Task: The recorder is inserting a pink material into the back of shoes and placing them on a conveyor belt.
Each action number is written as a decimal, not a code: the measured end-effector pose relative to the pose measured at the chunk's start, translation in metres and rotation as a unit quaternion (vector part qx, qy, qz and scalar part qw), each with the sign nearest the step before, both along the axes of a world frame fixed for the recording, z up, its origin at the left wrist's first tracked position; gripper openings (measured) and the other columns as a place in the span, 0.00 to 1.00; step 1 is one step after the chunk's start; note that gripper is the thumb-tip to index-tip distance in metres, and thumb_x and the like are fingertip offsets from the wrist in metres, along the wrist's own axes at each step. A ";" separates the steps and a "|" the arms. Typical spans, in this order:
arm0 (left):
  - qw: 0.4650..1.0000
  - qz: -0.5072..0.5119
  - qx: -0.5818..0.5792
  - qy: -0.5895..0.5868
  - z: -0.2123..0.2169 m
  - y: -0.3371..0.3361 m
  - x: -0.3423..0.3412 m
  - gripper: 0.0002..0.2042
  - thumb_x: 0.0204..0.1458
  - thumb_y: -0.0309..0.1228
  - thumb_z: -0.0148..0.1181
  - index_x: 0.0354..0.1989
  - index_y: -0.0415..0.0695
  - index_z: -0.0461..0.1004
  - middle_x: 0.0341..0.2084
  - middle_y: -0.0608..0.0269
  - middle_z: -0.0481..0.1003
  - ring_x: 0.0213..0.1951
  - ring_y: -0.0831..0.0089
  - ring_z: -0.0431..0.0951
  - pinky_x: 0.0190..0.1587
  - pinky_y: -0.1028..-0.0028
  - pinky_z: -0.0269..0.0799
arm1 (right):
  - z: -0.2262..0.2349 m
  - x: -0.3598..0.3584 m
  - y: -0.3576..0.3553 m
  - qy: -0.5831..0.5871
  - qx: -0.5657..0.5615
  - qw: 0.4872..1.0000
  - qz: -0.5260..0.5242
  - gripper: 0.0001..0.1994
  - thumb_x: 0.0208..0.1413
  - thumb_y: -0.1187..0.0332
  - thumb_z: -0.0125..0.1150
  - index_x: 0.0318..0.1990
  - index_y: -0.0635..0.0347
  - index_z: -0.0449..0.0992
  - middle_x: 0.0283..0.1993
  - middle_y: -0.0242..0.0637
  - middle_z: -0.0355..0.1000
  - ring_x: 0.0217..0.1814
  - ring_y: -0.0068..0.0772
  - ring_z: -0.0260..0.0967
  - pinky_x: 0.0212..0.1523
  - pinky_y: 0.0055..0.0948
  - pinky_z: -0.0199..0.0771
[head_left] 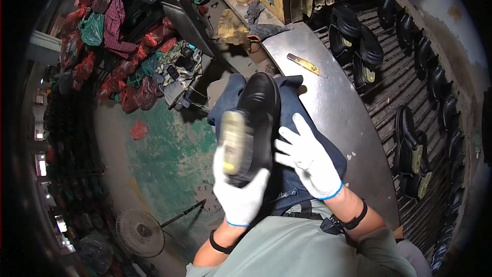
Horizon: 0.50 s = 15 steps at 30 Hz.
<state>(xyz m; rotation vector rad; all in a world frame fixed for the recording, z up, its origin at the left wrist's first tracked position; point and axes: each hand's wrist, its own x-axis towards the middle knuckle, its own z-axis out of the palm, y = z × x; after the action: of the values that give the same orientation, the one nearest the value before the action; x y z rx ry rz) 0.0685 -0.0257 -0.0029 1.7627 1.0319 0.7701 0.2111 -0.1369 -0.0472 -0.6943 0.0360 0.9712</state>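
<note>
My left hand (239,193), in a white knit glove with a blue cuff, is closed around the near end of black leather footwear above my lap. A black shoe (260,97) points its rounded toe away from me. Against its left side is a pale, sole-shaped piece (234,138) with a yellow spot, smeared by motion; I cannot tell whether it belongs to a second shoe. My right hand (309,161), gloved the same way, is open with fingers spread just right of the shoe. Whether its fingertips touch the shoe is unclear.
At my right is a metal-topped bench (328,87) bearing a yellowish flat strip (304,64) and a dark glove (268,31). Beyond it, a slatted rack (382,102) holds several black shoes (405,128). Bagged items (136,90) pile up far left; a fan (141,232) stands near left.
</note>
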 end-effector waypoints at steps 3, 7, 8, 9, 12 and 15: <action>0.883 -0.323 0.328 0.091 -0.008 0.005 -0.012 0.31 0.42 0.23 0.78 0.60 0.35 0.78 0.57 0.39 0.79 0.58 0.40 0.82 0.67 0.49 0.77 | 0.006 0.020 0.005 -0.047 -0.138 0.984 0.100 0.44 0.65 0.79 0.68 0.86 0.62 0.54 0.71 0.45 0.76 0.70 0.39 0.76 0.74 0.35 0.77; 0.917 -0.330 0.225 -0.008 -0.016 0.021 -0.009 0.28 0.57 0.43 0.78 0.60 0.35 0.83 0.66 0.36 0.78 0.68 0.35 0.78 0.75 0.44 0.69 | -0.038 0.041 -0.026 0.121 -0.021 0.989 0.085 0.41 0.54 0.82 0.65 0.80 0.65 0.66 0.70 0.51 0.77 0.67 0.45 0.81 0.69 0.43 0.84; 0.951 -0.238 0.191 -0.058 -0.024 0.028 0.005 0.31 0.70 0.48 0.65 0.71 0.35 0.76 0.74 0.38 0.72 0.76 0.42 0.72 0.79 0.47 0.63 | -0.033 0.040 -0.030 0.132 -0.020 0.989 0.069 0.21 0.56 0.77 0.61 0.59 0.66 0.76 0.61 0.55 0.82 0.62 0.50 0.84 0.67 0.47 0.86; 0.982 -0.171 0.076 -0.009 -0.026 0.041 0.018 0.29 0.75 0.44 0.54 0.77 0.36 0.71 0.79 0.42 0.68 0.80 0.48 0.67 0.82 0.53 0.58 | -0.030 0.038 -0.035 0.144 -0.019 0.988 0.052 0.13 0.57 0.72 0.56 0.38 0.68 0.87 0.51 0.58 0.87 0.57 0.55 0.86 0.65 0.51 0.88; 0.900 -0.095 -0.309 -0.294 -0.052 0.056 0.075 0.34 0.84 0.51 0.31 0.86 0.37 0.55 0.85 0.55 0.57 0.85 0.61 0.53 0.87 0.61 0.41 | -0.091 0.032 -0.060 0.206 -0.013 0.978 0.021 0.16 0.58 0.68 0.54 0.38 0.69 0.87 0.52 0.58 0.86 0.57 0.56 0.86 0.66 0.52 0.87; 0.961 -0.210 -0.157 -0.087 -0.069 0.031 0.089 0.31 0.84 0.42 0.40 0.88 0.41 0.50 0.82 0.54 0.63 0.78 0.64 0.68 0.82 0.66 0.60 | -0.145 0.040 -0.096 0.144 -0.055 0.987 0.050 0.18 0.57 0.70 0.54 0.47 0.72 0.86 0.54 0.58 0.86 0.58 0.55 0.85 0.67 0.50 0.87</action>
<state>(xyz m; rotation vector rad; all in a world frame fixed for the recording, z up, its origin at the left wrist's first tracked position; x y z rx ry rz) 0.1578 0.0057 -0.0720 1.5334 0.5922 0.4530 0.2511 -0.2329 -0.1924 -0.6564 0.3120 1.1677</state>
